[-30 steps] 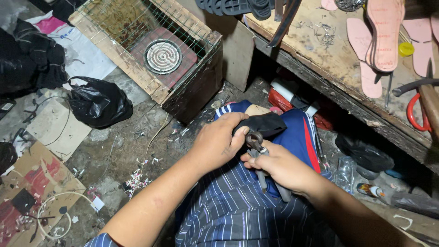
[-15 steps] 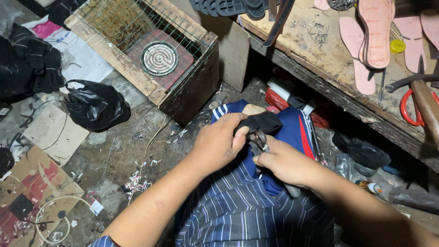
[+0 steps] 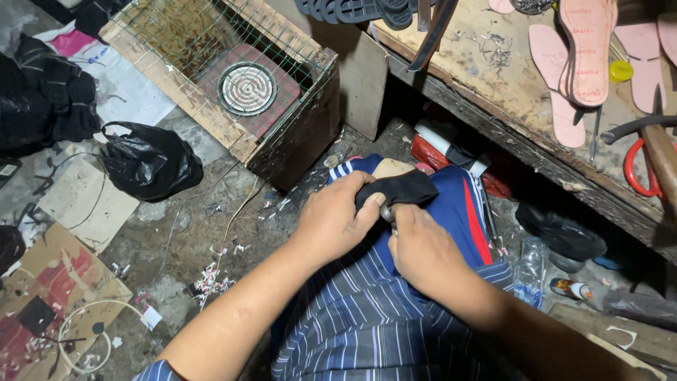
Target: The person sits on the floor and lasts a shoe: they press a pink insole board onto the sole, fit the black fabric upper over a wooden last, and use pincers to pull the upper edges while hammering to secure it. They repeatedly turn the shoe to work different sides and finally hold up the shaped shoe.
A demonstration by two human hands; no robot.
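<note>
Black strap piece (image 3: 398, 189), one of it, sits right over the person's lap, pinched at its near end by the left hand (image 3: 331, 224) and running up and to the right, its long axis lying roughly level across the blue shorts (image 3: 462, 212) with the free end pointing toward the counter (image 3: 508, 92). Left hand is clenched on that strap, thumb pressed over the dark material. Right hand (image 3: 423, 250) is curled tight just beside it, knuckles up, the two hands touching; a small bit of grey metal (image 3: 387, 214) shows between them, but what the right hand grips cannot be told from here. Count the rest: one wire-mesh wooden crate (image 3: 211, 92) on the floor ahead and to the left, with one round coil heater (image 3: 247, 88) inside it. One knotted black plastic bag (image 3: 151, 161) lies left of the crate, well apart from the hands. Up on the counter, several pink insoles, four or so in view, one (image 3: 589, 49) stacked across another, plus one small yellow cap (image 3: 621, 70) beside them and one red-handled tool (image 3: 638, 169) at the right edge. One clear plastic bottle (image 3: 529, 268) rests on the floor just right of the person's knee. One loop of pale cord (image 3: 88, 335) lies on the cardboard at lower left.
</note>
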